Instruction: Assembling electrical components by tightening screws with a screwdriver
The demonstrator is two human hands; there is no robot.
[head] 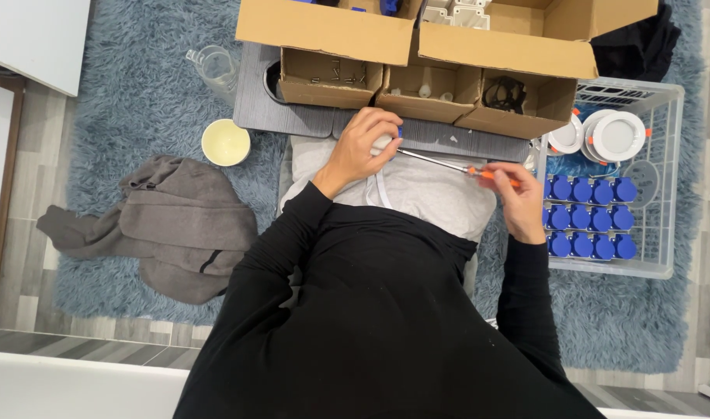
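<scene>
My left hand (364,146) is closed around a small white part with a blue piece (387,140), held over my lap just in front of a grey board (293,116). My right hand (518,198) grips the orange handle of a screwdriver (448,164). Its thin metal shaft runs left and up, and its tip meets the part in my left hand. Black sleeves cover both arms.
Three small open cardboard boxes (331,77) stand on the grey board, one holding screws, with larger boxes (510,35) behind. A white basket (665,178) at right holds rows of blue parts (588,217) and round white fittings (619,133). A yellow cup (225,142), clear jug (213,68) and grey garment (168,225) lie on the blue rug.
</scene>
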